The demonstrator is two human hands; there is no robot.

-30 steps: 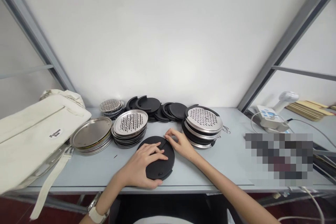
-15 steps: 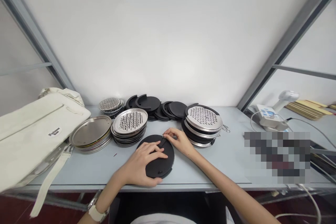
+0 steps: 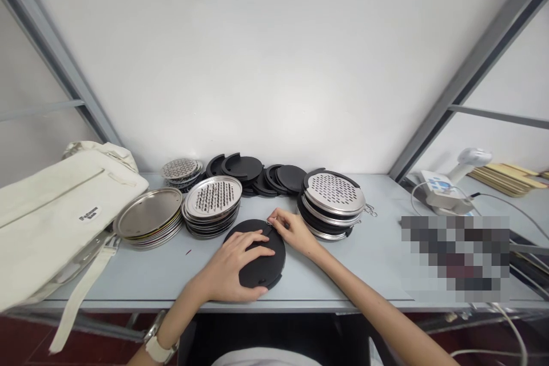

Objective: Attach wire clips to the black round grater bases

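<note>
Fingers point(image 3: 259, 252) of the left hand point(image 3: 229, 269) are spread over the black disc point(image 3: 268, 264), pressing its upper face, with the thumb across its near left edge. The right hand point(image 3: 295, 233) has its thumb and index finger closed in a pinch on a small metal ring point(image 3: 269, 222) at the disc's far edge. The disc lies flat on the bench point(image 3: 364, 274) near its front edge, beneath the left fingers and on the near side of the right fingertips. Being round, it has no clear long axis; the ring sits at its far side, and a small dark mark shows near its near edge.

One disc is under the hands. Three stacks of metal plates stand to the left: plain plates point(image 3: 150, 213), large grater plates point(image 3: 213, 197) and small grater plates point(image 3: 180, 168). Overlapping black holders point(image 3: 242, 167) lie behind, too hidden to count. One stack of holders with metal plates point(image 3: 334, 191) stands to the right. One pale bag point(image 3: 64, 211) is at the far left, one white scanner point(image 3: 467, 163) at the right.
</note>
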